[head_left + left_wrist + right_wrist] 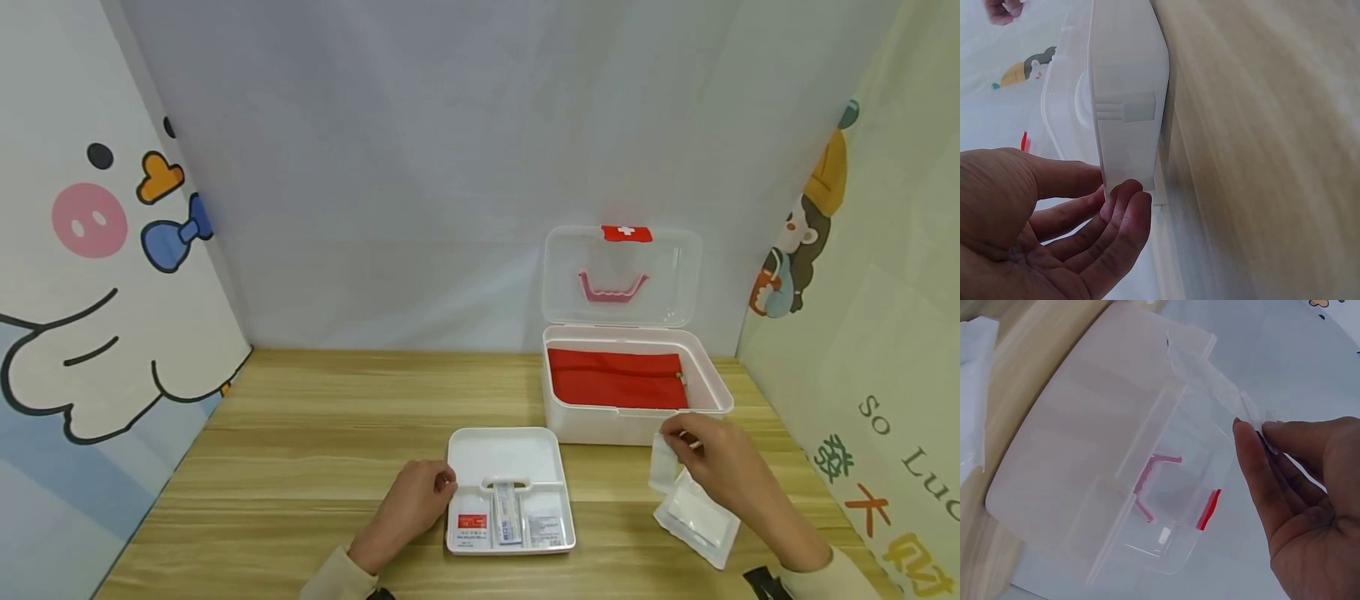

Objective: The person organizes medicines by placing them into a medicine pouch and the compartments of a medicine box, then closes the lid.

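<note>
At far left, a white-and-blue printed wall panel [67,350] bounds a pale striped wooden tabletop [300,433], whose surface runs broadly from that edge to the person's left hand [414,502]. The left hand's curled fingers touch the left edge of a white, round-cornered plastic tray [506,457]; whether they pinch the rim cannot be told. Across the tray's near compartments lie a red-and-white printed packet [472,531], a slim blue-and-white packet [507,514] and a white text-printed packet [545,529]. The tray's far right corner sits just beside a pale plastic box [603,427], its clear lid [562,292] raised; a red fabric pouch [617,379] lies inside. A strip of wood separates the tray from a flat white packet [699,515] on the tabletop. Above and beside this packet, the right hand [723,462] pinches a thin white sheet [663,464], suspended before the box's near wall. A cream printed wall panel [862,350] closes the right side.
</note>
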`<state>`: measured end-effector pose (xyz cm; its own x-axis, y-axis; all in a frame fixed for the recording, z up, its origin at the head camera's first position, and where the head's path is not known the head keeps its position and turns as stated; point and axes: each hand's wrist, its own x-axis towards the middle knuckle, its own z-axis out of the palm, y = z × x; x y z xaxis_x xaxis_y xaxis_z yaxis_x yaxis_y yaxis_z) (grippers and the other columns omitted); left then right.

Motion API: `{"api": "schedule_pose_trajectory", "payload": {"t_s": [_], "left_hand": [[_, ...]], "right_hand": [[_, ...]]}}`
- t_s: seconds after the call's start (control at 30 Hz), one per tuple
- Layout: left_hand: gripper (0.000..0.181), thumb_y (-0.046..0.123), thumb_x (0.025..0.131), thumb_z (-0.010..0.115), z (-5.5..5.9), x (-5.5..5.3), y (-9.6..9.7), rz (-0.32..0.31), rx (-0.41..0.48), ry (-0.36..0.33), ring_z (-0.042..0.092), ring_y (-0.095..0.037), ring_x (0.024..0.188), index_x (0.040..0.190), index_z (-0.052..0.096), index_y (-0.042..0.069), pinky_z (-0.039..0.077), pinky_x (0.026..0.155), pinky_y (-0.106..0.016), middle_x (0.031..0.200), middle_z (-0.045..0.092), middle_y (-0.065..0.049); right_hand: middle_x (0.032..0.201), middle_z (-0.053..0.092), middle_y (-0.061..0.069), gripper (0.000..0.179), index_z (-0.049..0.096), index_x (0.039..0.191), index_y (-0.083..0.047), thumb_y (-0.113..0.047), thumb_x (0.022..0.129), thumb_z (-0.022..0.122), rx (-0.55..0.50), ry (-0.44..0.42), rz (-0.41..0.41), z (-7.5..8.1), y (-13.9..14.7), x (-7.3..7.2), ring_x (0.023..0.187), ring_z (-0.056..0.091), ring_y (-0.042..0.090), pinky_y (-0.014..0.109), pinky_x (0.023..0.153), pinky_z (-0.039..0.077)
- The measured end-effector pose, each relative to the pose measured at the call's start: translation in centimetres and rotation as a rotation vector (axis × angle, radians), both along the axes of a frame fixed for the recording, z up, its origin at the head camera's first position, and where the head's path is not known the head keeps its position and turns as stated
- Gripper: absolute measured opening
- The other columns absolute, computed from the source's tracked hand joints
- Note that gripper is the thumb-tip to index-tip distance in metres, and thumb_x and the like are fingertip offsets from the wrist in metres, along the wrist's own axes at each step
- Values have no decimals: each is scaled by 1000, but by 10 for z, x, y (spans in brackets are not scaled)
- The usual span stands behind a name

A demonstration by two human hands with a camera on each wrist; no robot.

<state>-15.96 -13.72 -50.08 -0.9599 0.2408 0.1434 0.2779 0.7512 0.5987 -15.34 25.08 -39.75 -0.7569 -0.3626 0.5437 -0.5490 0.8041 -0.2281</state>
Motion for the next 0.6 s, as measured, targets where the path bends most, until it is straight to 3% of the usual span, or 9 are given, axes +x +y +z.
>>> {"api": "schedule_pose_trajectory", "payload": {"t_s": [0.3, 0.6], "left_hand": [[5, 6, 85, 67, -3, -2, -2, 6, 12, 17, 48, -5, 63, 82, 71, 6, 42, 59, -21, 67, 58, 5], [4, 5, 85, 67, -3, -1, -1, -12, 13, 34, 49, -5, 63, 82, 70, 7, 42, 59, -22, 68, 60, 4]], "right_hand": [[81, 70, -5, 32, 69, 86, -12, 14, 69, 78, -65, 108, 97, 19, -28, -13, 67, 60, 3, 12, 59, 51], [82, 71, -5, 30, 70, 88, -11, 13, 72, 76, -111, 145, 157, 30, -54, -20, 67, 57, 3, 11, 62, 49]]}}
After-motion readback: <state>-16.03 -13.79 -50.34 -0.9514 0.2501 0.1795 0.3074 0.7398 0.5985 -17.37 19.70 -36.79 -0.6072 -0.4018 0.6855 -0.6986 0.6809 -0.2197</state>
